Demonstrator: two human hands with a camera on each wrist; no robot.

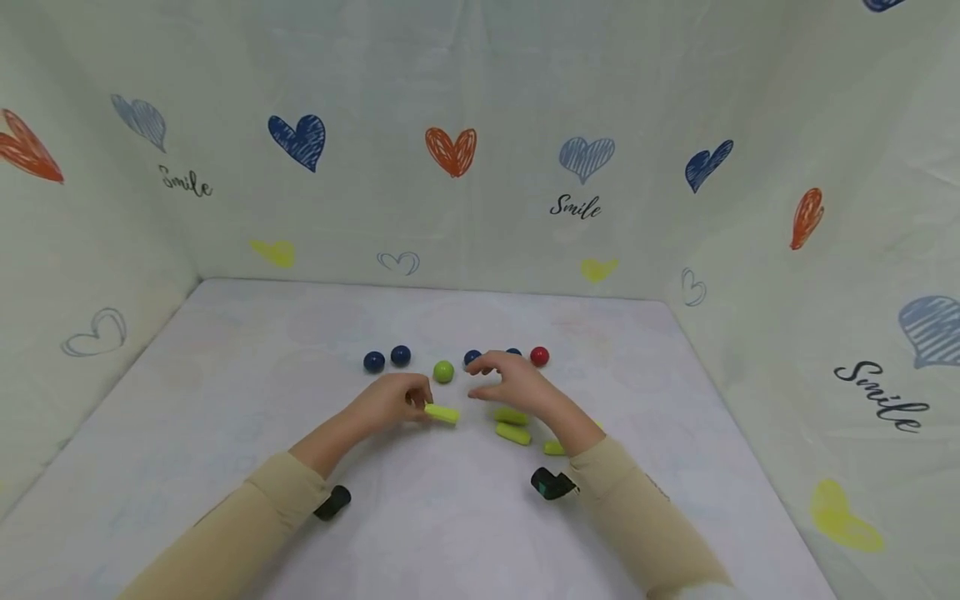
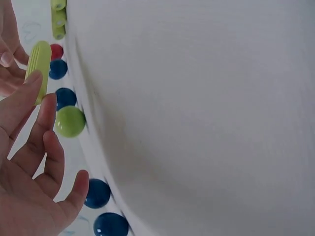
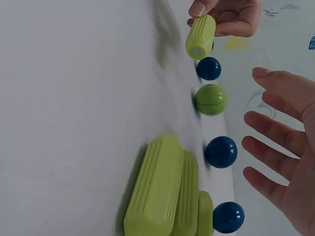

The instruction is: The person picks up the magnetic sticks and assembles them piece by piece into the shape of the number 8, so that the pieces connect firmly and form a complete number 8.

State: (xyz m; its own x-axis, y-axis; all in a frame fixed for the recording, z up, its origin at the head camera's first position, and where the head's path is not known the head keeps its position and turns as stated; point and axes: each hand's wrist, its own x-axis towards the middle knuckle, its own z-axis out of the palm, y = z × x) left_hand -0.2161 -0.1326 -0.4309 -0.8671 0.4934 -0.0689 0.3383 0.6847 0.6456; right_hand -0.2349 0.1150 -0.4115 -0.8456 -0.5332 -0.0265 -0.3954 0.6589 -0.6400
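Note:
My left hand [image 1: 395, 398] pinches a yellow-green ridged stick [image 1: 442, 413] by one end, between thumb and fingertip. In the right wrist view, the free end of that stick [image 3: 201, 37] shows a small pale grey disc. My right hand [image 1: 513, 382] is held over the table with fingers spread and holds nothing. Close by its fingertips are a blue ball [image 1: 472, 358] and a green ball [image 1: 444, 372]. Below the right palm lie more yellow-green sticks [image 1: 513, 433], some partly hidden by the wrist and sleeve.
Two blue balls [image 1: 374, 362] sit beyond the left hand. Behind the right hand are another blue ball [image 1: 513, 352], mostly covered, and a red ball [image 1: 539, 356]. Dark wrist devices [image 1: 551, 483] show at both cuffs. A heart-printed cloth [image 1: 510, 242] stands behind the white table [image 1: 262, 333].

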